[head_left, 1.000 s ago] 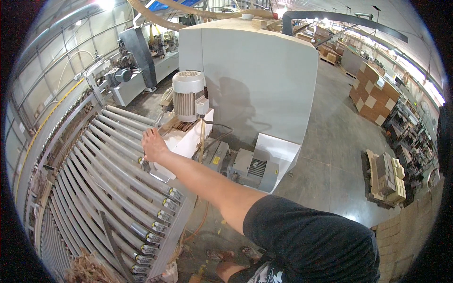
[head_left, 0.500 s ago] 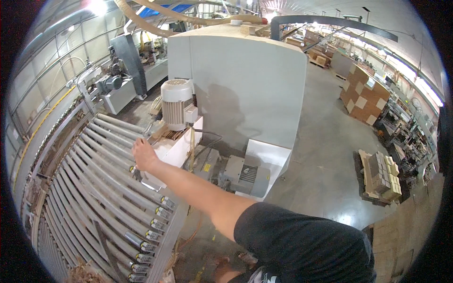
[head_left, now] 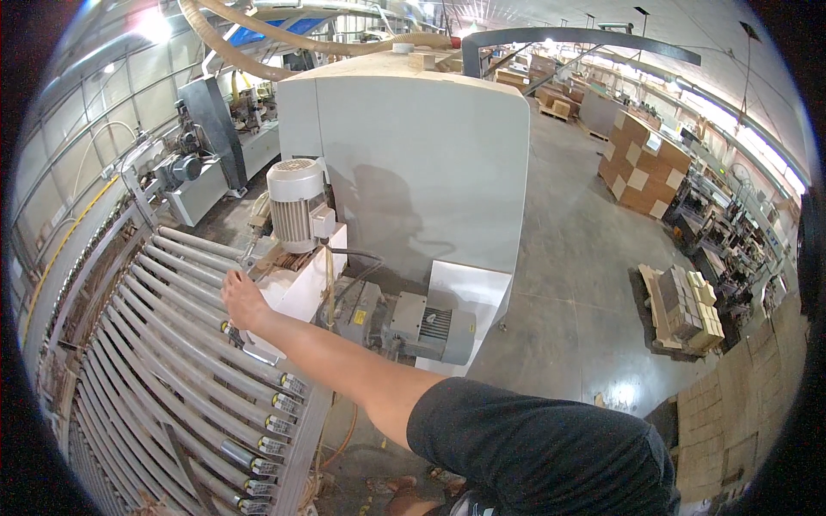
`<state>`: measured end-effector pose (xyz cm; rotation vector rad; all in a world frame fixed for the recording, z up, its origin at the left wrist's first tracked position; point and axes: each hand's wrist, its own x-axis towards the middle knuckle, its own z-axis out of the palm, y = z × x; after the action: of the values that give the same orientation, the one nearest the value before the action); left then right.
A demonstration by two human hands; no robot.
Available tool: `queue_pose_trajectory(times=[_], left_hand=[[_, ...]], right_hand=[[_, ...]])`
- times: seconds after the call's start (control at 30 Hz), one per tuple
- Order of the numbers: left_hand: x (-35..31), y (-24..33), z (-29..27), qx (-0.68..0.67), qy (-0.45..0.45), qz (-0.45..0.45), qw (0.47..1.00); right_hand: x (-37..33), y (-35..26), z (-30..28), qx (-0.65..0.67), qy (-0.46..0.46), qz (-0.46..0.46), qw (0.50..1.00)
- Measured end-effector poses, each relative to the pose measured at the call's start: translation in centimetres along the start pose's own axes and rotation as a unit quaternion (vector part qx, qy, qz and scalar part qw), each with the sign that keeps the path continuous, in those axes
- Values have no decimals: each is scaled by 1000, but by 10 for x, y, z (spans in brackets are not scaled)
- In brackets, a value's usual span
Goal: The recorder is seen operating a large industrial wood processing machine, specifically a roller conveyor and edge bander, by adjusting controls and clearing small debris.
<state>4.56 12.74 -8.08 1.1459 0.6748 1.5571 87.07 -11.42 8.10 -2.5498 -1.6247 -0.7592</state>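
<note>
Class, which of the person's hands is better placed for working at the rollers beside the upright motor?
Probably the right hand: its bare forearm stretches across to the rollers, beside the motor. The left hand is out of view, so I cannot judge its reach.

one of the hands (head_left: 244,301) near rollers (head_left: 185,346), motor (head_left: 292,206), grey panel (head_left: 430,163)

A glaring lamp (head_left: 155,26) shines high on your left, near a pale panelled wall (head_left: 60,138); to your right stretches a grey concrete floor (head_left: 559,284).
</note>
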Motion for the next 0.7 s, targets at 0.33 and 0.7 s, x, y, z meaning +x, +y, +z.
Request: queue_pose_trajectory(times=[0.33,0.7], left_hand=[[-1,7,7,46,3,16,999],[-3,8,11,79,4,29,996]], right_hand=[[0,-5,-4,1,-32,-11,999],[2,-8,-4,5,-40,-5,999]])
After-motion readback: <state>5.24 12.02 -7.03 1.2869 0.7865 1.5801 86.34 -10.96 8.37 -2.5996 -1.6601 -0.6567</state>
